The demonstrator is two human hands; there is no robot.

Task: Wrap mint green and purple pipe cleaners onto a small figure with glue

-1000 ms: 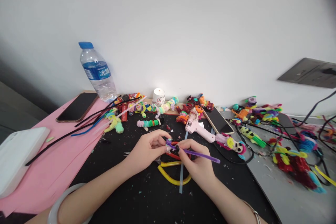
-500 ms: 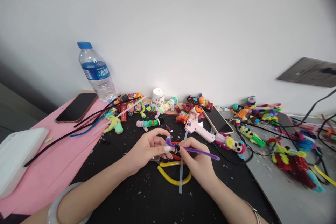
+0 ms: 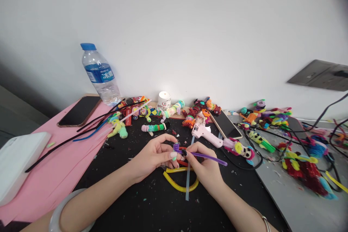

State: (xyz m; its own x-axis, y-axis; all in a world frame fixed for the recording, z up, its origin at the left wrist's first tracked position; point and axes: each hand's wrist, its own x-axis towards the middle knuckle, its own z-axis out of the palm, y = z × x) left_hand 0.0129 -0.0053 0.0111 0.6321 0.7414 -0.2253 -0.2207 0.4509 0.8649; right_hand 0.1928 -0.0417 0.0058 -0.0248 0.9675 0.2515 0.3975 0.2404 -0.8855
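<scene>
My left hand (image 3: 156, 157) pinches a small pipe cleaner piece, with pale green showing at its lower end and a purple coil (image 3: 176, 147) on top. A purple pipe cleaner (image 3: 210, 158) runs from this coil to the right, its free end sticking out past my right hand (image 3: 205, 166). The thumb and forefinger of that hand are closed on it near the coil. Below my fingers lies a tool with curved yellow and red handles (image 3: 174, 184), its head mostly hidden. Across it rests a translucent glue stick (image 3: 187, 188).
Behind my hands lie a pink glue gun (image 3: 208, 135), a striped pipe cleaner roll (image 3: 153, 127) and a phone (image 3: 227, 125). Several pipe cleaner figures (image 3: 304, 166) crowd the right. A water bottle (image 3: 99, 76) leans on the wall; a white box (image 3: 23, 165) sits left on pink paper.
The purple coil has shifted and tilted slightly to the right between my fingers. Both hands stay in almost the same place.
</scene>
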